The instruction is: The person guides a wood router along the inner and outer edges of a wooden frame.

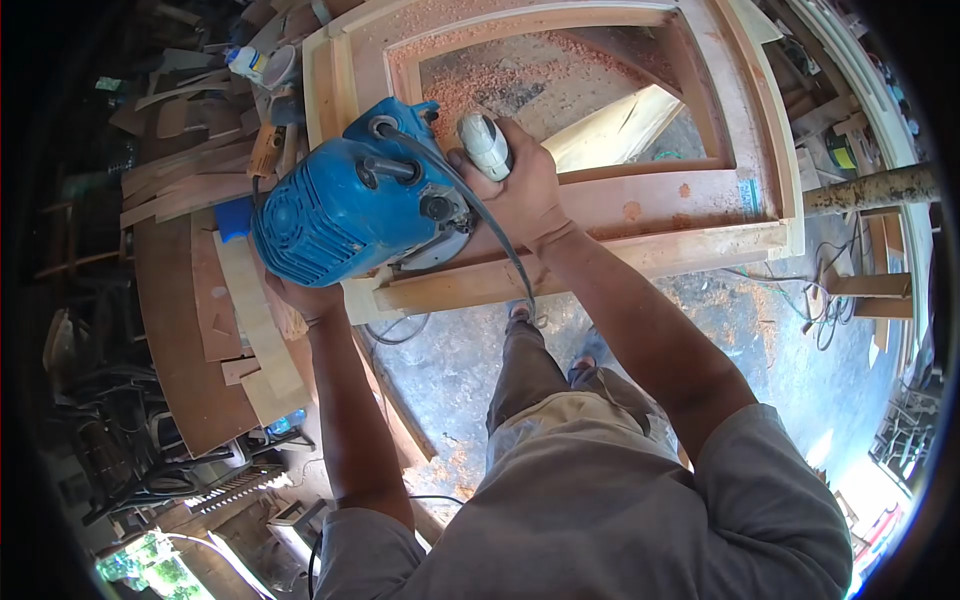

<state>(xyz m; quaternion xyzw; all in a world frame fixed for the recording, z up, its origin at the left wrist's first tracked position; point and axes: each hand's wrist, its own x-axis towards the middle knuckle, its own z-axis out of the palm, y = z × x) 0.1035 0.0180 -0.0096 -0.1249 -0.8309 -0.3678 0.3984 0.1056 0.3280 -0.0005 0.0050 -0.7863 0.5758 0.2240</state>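
A blue power router [345,205] rests over the lower left corner of a wooden frame [650,205]. My right hand [525,185] is closed around its handle [484,146], which is wrapped in pale tape. On the router's left side, my left hand [308,298] reaches under the blue housing; most of its fingers are hidden behind the tool. A dark power cord [480,205] loops from the router's top, passes my right wrist and hangs over the frame's near edge.
Wood scraps [200,165], a white bottle [245,63] and an orange-handled tool [267,150] lie at the left. Wood shavings [520,65] cover the ground inside the frame. Cables [828,300] lie on the floor at the right.
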